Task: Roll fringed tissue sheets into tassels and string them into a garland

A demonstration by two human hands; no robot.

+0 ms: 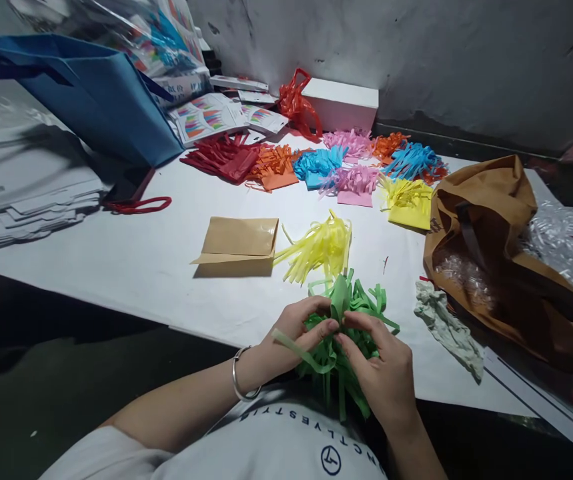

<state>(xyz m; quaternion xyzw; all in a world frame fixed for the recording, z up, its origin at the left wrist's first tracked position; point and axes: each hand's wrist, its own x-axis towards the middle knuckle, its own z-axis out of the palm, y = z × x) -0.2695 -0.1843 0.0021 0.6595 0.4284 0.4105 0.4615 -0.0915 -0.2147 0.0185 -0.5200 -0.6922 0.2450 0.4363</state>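
Note:
Green fringed tissue paper [361, 303] hangs over the table's front edge in a loose bunch of strips. My left hand [306, 330] pinches a part of it between thumb and fingers, and one pale green strip trails across that hand. From the other side my right hand [373, 353] is closed on the same green paper, its fingertips close to the left ones. Just beyond lies a yellow paper tassel [321, 247] with spread strips. A folded sheet of brown paper [240, 239] rests to its left.
Fringed paper in several colours, such as the red bundle [226, 157], lines the back. A blue bag [101, 100] and stacked white cards [26, 180] stand left. At right are a brown bag [486, 200] and a crumpled pale cloth [446, 327]. A white box [341, 103] touches the wall.

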